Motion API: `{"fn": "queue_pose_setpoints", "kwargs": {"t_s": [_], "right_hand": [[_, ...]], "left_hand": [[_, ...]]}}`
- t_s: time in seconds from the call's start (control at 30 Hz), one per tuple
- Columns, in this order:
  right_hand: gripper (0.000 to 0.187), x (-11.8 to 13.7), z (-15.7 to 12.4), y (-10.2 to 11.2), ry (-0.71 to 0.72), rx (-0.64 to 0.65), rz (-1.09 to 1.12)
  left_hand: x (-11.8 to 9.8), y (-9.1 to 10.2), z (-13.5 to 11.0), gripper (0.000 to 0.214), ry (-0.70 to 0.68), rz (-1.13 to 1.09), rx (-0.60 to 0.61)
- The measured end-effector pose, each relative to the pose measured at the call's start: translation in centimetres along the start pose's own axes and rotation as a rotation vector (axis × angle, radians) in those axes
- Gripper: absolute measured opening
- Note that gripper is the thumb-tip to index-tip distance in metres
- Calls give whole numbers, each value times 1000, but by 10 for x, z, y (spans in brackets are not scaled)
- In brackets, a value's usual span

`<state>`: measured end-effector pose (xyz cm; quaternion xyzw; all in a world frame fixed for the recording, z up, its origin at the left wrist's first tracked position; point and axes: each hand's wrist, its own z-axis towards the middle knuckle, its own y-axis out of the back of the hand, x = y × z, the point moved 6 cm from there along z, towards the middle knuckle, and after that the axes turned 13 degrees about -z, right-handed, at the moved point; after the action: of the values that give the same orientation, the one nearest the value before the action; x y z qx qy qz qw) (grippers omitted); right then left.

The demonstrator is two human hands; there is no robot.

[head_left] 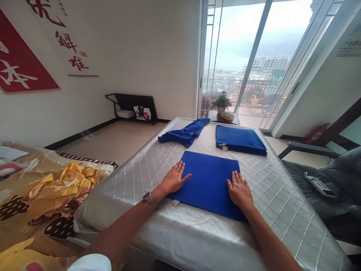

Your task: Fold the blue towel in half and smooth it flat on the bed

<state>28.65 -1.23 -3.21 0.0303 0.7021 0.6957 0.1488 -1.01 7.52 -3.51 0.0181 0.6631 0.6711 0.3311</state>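
A flat blue cloth [210, 182], rectangular with a small white tag at its near left corner, lies on the silvery quilted bed surface [135, 180]. My left hand [175, 177] rests palm down on its left edge, fingers stretched out and thumb spread. On the right edge, my right hand [239, 189] also lies flat with its fingers extended. Farther back on the right sits a stack of folded blue cloths [239, 138], with white tags at its near edge. A crumpled blue cloth [187, 133] lies behind the left side of the flat one.
Yellow rumpled fabric [69, 186] lies on a patterned bed at the left. To the right stands a dark armchair [304, 180] with a white power strip [320, 185] on it. A potted plant [222, 103] stands by the sliding glass door beyond the far edge.
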Motion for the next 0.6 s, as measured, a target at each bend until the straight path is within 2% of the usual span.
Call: {"fn": "queue_pose_setpoints", "kwargs": {"t_s": [0.3,0.43,0.6], "right_hand": [[64,-3,4,6,24,81,-76],[61,-9,25,21,68,89,-44],[62,-8,63,34,8,-21,10]], "left_hand": [[-1,-5,1,92,12,-2,-30],[-1,-3,0,92,5,-8,-22],[-4,-1,-1,94,29,-15,18]]}}
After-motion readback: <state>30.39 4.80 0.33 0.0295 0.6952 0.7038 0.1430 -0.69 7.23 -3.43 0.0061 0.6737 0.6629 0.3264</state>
